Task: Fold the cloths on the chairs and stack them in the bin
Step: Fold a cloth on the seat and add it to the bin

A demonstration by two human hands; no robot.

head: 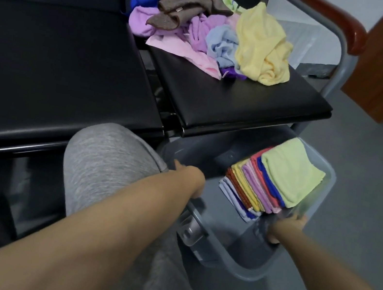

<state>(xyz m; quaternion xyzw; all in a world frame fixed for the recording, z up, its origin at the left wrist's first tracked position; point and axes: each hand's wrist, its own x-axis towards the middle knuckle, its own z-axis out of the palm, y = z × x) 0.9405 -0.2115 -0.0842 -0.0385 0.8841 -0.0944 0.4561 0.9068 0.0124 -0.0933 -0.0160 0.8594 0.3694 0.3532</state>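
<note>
Grey floor, black chairs. Left grip and right grip are both curled tight over the bin rim. Bin looks tilted, and the folded stack inside is fanned out, so a jerk from me could slump or spill it. Unfolded cloths are heaped on the chair behind the bin.

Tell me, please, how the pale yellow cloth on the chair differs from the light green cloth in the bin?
The pale yellow terry cloth lies crumpled, unfolded; the light green terry cloth is folded flat and square. The yellow one sits in a loose pile on the black padded chair seat; the green one tops the folded stack inside the grey plastic bin. Both are soft pastel towelling.
</note>
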